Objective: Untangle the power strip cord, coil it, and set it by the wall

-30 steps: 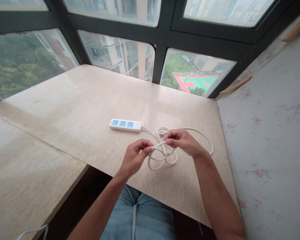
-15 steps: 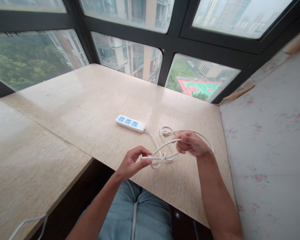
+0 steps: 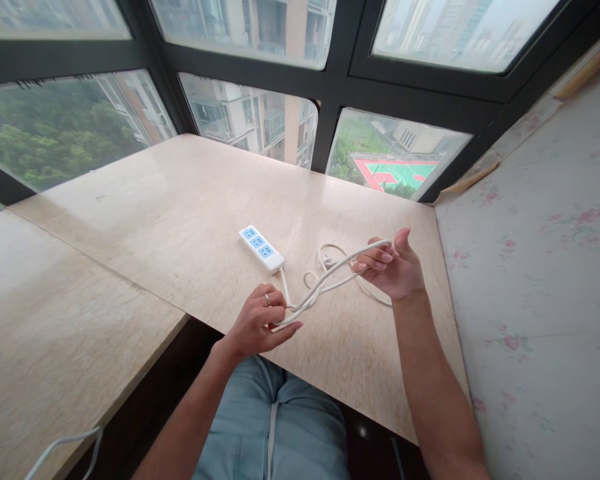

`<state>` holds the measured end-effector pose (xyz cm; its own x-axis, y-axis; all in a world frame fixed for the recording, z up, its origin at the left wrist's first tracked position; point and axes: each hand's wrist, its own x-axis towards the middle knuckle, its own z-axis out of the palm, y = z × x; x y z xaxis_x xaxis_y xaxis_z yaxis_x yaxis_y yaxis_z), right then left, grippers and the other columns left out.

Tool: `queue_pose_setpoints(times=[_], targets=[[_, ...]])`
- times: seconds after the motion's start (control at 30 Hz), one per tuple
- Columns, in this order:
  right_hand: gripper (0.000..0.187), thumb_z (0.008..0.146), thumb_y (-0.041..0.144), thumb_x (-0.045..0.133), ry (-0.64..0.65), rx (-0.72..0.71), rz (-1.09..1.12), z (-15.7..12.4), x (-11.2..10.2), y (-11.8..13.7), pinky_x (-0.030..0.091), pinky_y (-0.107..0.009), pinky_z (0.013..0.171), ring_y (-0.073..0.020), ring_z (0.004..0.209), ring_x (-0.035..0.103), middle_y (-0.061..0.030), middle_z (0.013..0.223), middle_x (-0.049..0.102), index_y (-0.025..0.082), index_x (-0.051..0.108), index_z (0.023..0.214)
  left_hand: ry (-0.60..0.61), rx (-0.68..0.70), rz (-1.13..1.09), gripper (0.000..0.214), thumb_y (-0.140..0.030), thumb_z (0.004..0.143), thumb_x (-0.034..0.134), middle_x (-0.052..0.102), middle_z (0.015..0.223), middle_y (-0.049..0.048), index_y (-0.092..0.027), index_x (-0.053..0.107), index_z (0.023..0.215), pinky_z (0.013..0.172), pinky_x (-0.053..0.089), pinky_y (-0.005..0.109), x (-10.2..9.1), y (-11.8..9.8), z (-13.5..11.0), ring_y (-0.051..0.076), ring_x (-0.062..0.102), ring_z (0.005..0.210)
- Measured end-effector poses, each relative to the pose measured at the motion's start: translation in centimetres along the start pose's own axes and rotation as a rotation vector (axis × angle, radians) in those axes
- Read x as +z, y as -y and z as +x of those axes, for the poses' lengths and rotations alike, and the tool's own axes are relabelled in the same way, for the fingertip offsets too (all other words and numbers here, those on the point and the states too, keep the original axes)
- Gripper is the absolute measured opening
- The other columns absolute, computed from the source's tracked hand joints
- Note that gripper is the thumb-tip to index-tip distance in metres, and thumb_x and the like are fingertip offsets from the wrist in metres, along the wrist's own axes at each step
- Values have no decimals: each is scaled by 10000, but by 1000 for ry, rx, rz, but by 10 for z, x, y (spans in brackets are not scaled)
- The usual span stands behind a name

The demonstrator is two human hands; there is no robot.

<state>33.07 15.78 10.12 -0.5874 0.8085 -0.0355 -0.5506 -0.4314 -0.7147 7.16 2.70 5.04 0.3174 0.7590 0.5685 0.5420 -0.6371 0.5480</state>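
A white power strip (image 3: pixel 261 249) with three blue socket panels lies on the stone-patterned counter, its cord running toward me. My left hand (image 3: pixel 263 320), with a ring on one finger, has its fingers curled around the white cord (image 3: pixel 325 275) close to the strip. To the right, my right hand (image 3: pixel 389 263) holds a loop of that cord over its fingers, thumb raised. Between both hands the cord is stretched and crosses itself in a twist or knot. Behind it, the plug (image 3: pixel 329 260) and more loose cord rest on the counter, partly hidden.
The counter (image 3: pixel 170 220) runs along dark-framed windows (image 3: pixel 325 93). At right stands a flower-papered wall (image 3: pixel 520 280). Another pale cable (image 3: pixel 65 440) hangs over the counter's edge at lower left. My legs (image 3: pixel 270 427) are below the front edge.
My right hand has turned palm up and drawn the loop up and right, tightening the crossing. My left hand has turned over at the cord. The power strip has swivelled toward me.
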Motion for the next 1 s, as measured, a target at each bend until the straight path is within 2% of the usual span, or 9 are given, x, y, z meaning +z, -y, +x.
queue_pose_setpoints(times=[0.13, 0.27, 0.33, 0.47, 0.57, 0.67, 0.77, 0.9, 1.0], targets=[[536, 908, 509, 544, 122, -42, 99, -5, -5, 6, 447, -271, 583, -94, 401, 274, 91, 417, 244, 216, 338, 510, -12, 93, 241, 414, -348, 853, 631, 522, 701, 24, -167, 443, 531, 615, 366, 284, 1, 7, 3, 132, 426, 649], [547, 956, 423, 489, 198, -53, 112, -10, -11, 12, 393, -239, 493, -73, 323, 157, 111, 341, 170, 205, 328, 481, -75, 88, 374, 491, -447, 918, 501, 582, 935, 93, -152, 509, 525, 633, 403, 286, 4, 13, 4, 131, 474, 679], [547, 940, 501, 491, 259, -55, 50, -13, -16, 14, 346, -228, 435, -61, 290, 109, 127, 307, 148, 204, 376, 495, -62, -6, 380, 520, -445, 949, 430, 592, 988, 98, -149, 549, 538, 625, 414, 278, 9, 13, 3, 117, 491, 659], [542, 830, 655, 558, 338, -121, -197, -19, -30, 14, 291, -228, 385, -46, 252, 95, 146, 257, 143, 211, 468, 532, 108, -290, 283, 462, -401, 974, 392, 620, 884, 53, -172, 635, 654, 602, 433, 241, 23, 10, -2, 113, 579, 682], [567, 763, 700, 594, 252, -151, -417, -23, -40, 12, 291, -253, 383, -49, 244, 114, 137, 237, 140, 228, 452, 483, 130, -366, 143, 416, -399, 951, 448, 623, 837, 71, -181, 618, 641, 671, 482, 265, 31, 9, -6, 198, 632, 967], [606, 695, 777, 575, 78, -186, -596, -25, -42, 11, 326, -294, 407, -54, 234, 108, 142, 233, 88, 255, 392, 448, 52, -374, -31, 363, -366, 925, 508, 629, 750, 82, -192, 607, 622, 803, 503, 329, 34, 11, -9, 258, 523, 1227], [617, 659, 817, 560, -14, -220, -676, -26, -39, 14, 370, -324, 436, -64, 231, 122, 146, 245, 72, 264, 375, 458, 15, -376, -184, 341, -332, 912, 537, 678, 799, 77, -190, 585, 606, 849, 498, 346, 35, 15, -9, 242, 573, 1171], [461, 709, 649, 682, -56, -196, -725, -30, -40, 26, 488, -379, 589, -112, 345, 380, 81, 349, 384, 237, 526, 571, -33, -382, -225, 337, -293, 908, 540, 698, 890, 76, -178, 545, 592, 771, 501, 306, 41, 18, -6, 185, 660, 940], [278, 796, 479, 668, -111, -106, -954, -37, -44, 39, 515, -429, 799, -204, 713, 635, -54, 722, 681, 201, 654, 796, -91, -386, -158, 336, -276, 889, 565, 681, 846, 71, -176, 511, 573, 739, 489, 294, 51, 18, -4, 178, 657, 886]])
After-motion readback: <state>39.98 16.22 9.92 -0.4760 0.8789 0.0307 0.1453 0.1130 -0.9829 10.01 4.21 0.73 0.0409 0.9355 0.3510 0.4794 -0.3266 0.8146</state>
